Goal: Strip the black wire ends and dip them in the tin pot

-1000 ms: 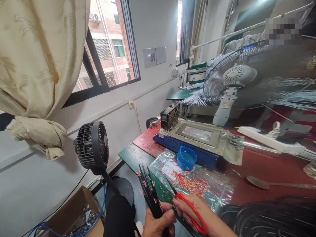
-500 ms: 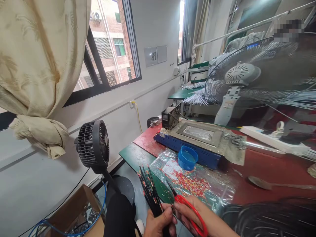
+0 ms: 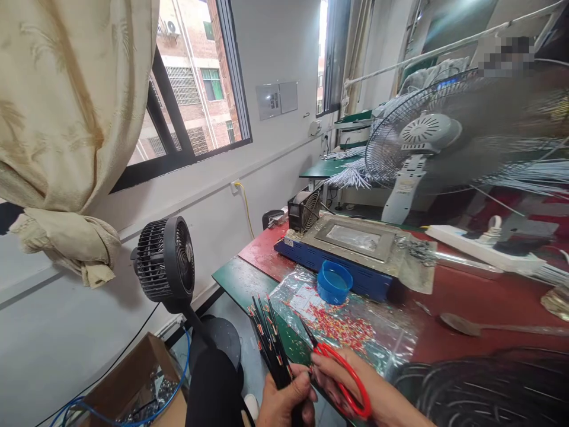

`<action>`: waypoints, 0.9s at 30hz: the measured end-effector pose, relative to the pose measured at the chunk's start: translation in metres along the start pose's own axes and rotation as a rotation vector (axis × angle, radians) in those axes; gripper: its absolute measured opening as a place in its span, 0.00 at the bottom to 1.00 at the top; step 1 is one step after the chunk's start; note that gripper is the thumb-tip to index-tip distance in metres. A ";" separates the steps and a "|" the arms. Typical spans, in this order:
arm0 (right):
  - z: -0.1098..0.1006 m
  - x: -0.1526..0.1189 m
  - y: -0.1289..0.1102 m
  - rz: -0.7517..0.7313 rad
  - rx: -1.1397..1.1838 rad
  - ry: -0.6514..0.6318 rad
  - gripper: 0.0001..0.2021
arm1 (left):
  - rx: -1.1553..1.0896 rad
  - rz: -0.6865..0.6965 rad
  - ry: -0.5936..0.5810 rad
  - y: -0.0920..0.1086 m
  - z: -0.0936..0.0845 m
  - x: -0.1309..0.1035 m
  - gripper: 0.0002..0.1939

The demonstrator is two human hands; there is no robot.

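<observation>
My left hand (image 3: pixel 287 398), at the bottom centre, is closed round a bundle of black cables (image 3: pixel 272 344) whose stripped ends show small red and white wires. Just right of it, my right hand (image 3: pixel 344 376) holds red-handled scissors (image 3: pixel 349 370), their dark blades pointing up and left beside the cables. The fingertips of both hands are close together at the bundle. Beyond them, many red and yellow bits (image 3: pixel 344 326) lie on a clear plastic bag (image 3: pixel 400 347), next to a blue round dish (image 3: pixel 334 283).
A blue-sided machine (image 3: pixel 351 240) with a small fan stands behind the dish. Right of it are a power strip (image 3: pixel 480 246), a spoon (image 3: pixel 462 324) and coiled black cable (image 3: pixel 493 385). A black fan (image 3: pixel 164 264) and a cardboard box (image 3: pixel 149 356) stand left.
The view has shifted slightly, so the table and machine appear a little further left. Both hands keep nearly the same pose, with the cables and scissors still held.
</observation>
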State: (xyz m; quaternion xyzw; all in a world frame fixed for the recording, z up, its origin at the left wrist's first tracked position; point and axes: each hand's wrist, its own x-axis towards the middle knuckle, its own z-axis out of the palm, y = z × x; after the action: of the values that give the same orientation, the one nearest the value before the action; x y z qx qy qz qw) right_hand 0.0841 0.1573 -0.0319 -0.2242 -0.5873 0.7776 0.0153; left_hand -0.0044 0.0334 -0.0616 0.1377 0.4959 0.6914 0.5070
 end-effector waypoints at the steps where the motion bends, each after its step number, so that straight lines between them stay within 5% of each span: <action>1: 0.000 0.001 0.002 -0.006 -0.008 -0.010 0.29 | 0.006 0.005 -0.012 0.000 -0.001 0.000 0.19; 8: -0.006 0.010 0.013 -0.114 -0.188 -0.048 0.28 | -0.057 -0.019 0.012 -0.001 0.000 0.000 0.18; 14: -0.006 0.002 0.001 -0.453 -0.696 0.048 0.27 | -0.084 -0.034 0.025 0.004 0.008 -0.001 0.21; 21: -0.008 0.013 0.018 -0.144 -0.198 -0.005 0.30 | -0.050 -0.012 0.060 0.006 0.009 -0.001 0.20; 27: -0.007 0.014 0.015 -0.131 -0.106 0.008 0.28 | 0.017 0.018 0.062 0.005 0.009 0.001 0.23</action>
State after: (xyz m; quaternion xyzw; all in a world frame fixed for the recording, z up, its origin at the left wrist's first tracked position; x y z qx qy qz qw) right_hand 0.0776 0.1631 -0.0516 -0.1887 -0.6411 0.7418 0.0565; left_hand -0.0012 0.0395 -0.0539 0.1249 0.5159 0.6956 0.4841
